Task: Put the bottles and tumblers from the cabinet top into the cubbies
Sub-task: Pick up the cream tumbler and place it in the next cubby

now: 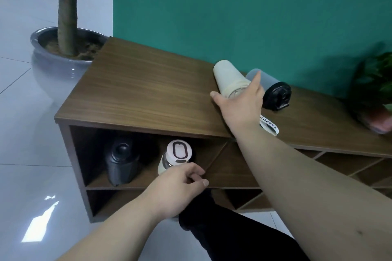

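Walnut-grain cabinet top (144, 82), sloped in view. At 1 o'clock lie the cream tumbler (228, 79) and grey bottle (268, 82), touching, both on their sides. Right hand (240, 101) spread over the cream one, fingers splayed, not yet closed. Risk: a nudge could roll either one. At 7 o'clock, left hand (180, 184) curled loosely at the white-lidded bottle (176, 157) in the cubby (84, 154); grip uncertain. Strap (269, 126) reads "COFFEE".
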A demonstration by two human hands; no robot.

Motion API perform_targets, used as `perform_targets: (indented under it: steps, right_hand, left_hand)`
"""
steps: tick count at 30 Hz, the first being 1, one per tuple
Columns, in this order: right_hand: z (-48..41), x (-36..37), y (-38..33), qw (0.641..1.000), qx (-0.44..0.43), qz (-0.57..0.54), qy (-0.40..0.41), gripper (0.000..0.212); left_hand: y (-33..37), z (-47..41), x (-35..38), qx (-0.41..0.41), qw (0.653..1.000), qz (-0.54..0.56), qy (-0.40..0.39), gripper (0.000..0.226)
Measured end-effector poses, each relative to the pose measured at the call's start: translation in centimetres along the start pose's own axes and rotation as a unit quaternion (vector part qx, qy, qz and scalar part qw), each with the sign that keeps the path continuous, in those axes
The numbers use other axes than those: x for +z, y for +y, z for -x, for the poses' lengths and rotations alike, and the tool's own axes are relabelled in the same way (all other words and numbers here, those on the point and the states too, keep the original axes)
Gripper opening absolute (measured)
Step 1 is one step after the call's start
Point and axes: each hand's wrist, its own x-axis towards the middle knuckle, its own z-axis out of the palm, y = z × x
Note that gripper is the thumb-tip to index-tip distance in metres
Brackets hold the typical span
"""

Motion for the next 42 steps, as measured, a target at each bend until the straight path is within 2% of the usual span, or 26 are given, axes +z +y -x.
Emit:
perform_targets:
  steps: [4, 7, 16, 19, 22, 24, 26, 29, 31, 35, 39, 42]
  right_hand:
    - [-0.9, 0.3, 0.6, 0.999, 0.042, -0.014, 0.006, 0.125]
    - [-0.3, -0.8, 1.3, 0.999, 0.036, -0.036, 0.0, 0.122]
    - [7.1, -10.7, 7.1, 0.963, 0.012, -0.27, 0.005, 0.107]
    - [9.5, -14.6, 10.0, 0.954, -0.009, -0.299, -0.002, 0.095]
    - [11.0, -17.3, 13.3, 0.954, -0.021, -0.298, -0.033, 0.088]
    - [11.6, -18.0, 15.5, 0.955, -0.009, -0.29, -0.067, 0.085]
    - [11.9, -18.0, 17.0, 0.958, 0.006, -0.259, -0.118, 0.086]
    - [11.8, -16.7, 18.5, 0.964, 0.01, -0.199, -0.174, 0.088]
    - [11.5, -15.3, 19.2, 0.964, 0.018, -0.182, -0.193, 0.091]
    - [10.0, -12.3, 20.8, 0.957, 0.027, -0.147, -0.249, 0.109]
    - [7.7, -9.0, 22.8, 0.932, 0.041, -0.203, -0.298, 0.125]
    - [6.1, -6.2, 23.5, 0.916, 0.065, -0.245, -0.31, 0.131]
  left_hand:
    - [-0.6, -0.8, 0.1, -0.007, 1.0, 0.007, 0.0, 0.024]
    - [-0.8, -1.0, 0.2, -0.018, 1.0, 0.023, 0.002, 0.023]
    - [-0.5, 0.0, 2.8, 0.0, 1.0, 0.023, 0.017, 0.021]
    - [0.3, 0.5, 4.2, 0.017, 0.996, 0.075, 0.039, 0.039]
    - [1.0, 1.1, 5.9, 0.038, 0.991, 0.12, 0.045, 0.067]
    - [1.1, 1.3, 7.6, 0.041, 0.992, 0.107, 0.044, 0.089]
    - [1.5, 1.2, 9.5, 0.03, 0.996, 0.075, 0.034, 0.107]
    - [1.8, -0.4, 12.2, 0.024, 1.0, 0.019, -0.003, 0.115]
    - [2.0, -2.1, 13.9, 0.009, 1.0, -0.015, -0.022, 0.114]
    - [0.3, -6.7, 16.2, -0.047, 0.999, -0.002, 0.014, 0.097]
    - [-4.2, -11.9, 17.6, -0.044, 0.999, 0.027, 0.002, 0.092]
    - [-5.1, -14.3, 17.8, -0.043, 0.996, 0.068, 0.024, 0.086]
